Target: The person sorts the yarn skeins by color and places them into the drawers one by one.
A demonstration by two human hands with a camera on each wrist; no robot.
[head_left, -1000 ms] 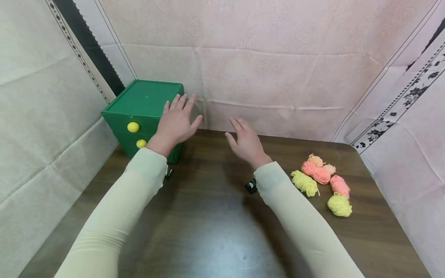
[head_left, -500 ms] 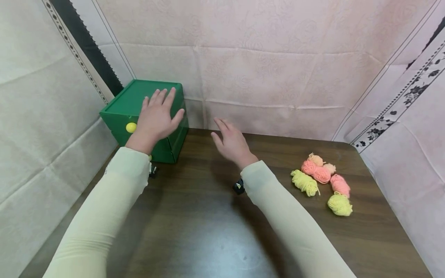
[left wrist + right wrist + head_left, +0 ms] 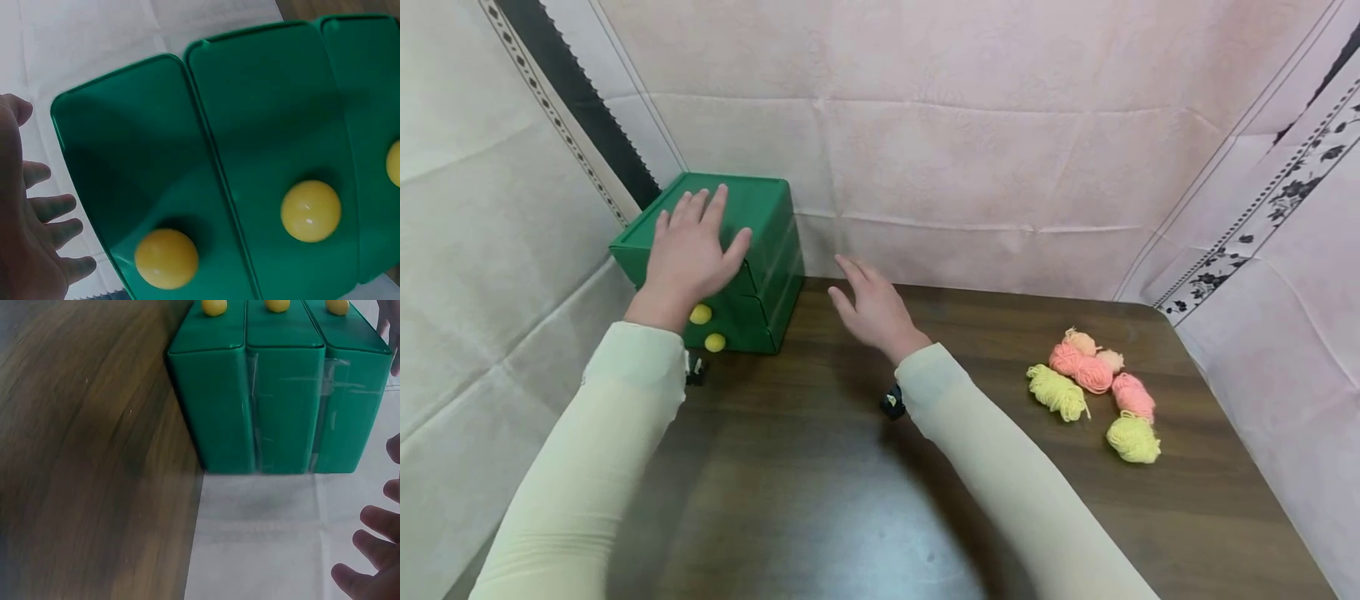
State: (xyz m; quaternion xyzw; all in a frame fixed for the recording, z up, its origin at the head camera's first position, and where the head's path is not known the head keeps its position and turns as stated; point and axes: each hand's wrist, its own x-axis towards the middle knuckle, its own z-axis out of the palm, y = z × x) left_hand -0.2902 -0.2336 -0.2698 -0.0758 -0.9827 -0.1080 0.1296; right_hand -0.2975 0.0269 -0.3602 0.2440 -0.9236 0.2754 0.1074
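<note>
A green three-drawer box (image 3: 752, 208) with round yellow knobs stands at the back left of the table. My left hand (image 3: 688, 250) is held in front of its upper part with fingers spread, and it overlaps the box's front and top in the head view. From the left wrist camera, the drawer fronts show two whole knobs, one of them the near knob (image 3: 167, 259), and the fingers (image 3: 56, 206) extend beside the box's edge. To the right of the box, my right hand (image 3: 874, 310) hovers over the table with straight fingers, holding nothing.
Several small skeins of yarn lie at the right of the table: a yellow skein (image 3: 1057, 392), a pink skein (image 3: 1132, 397), another yellow skein (image 3: 1133, 438) and peach ones behind. Pale cloth (image 3: 955, 167) hangs behind and on both sides of the wooden table (image 3: 820, 467).
Both hands have moved left; the left hand has passed from the box's right edge across its front, and the right hand has come nearer the box. The yarn stays put.
</note>
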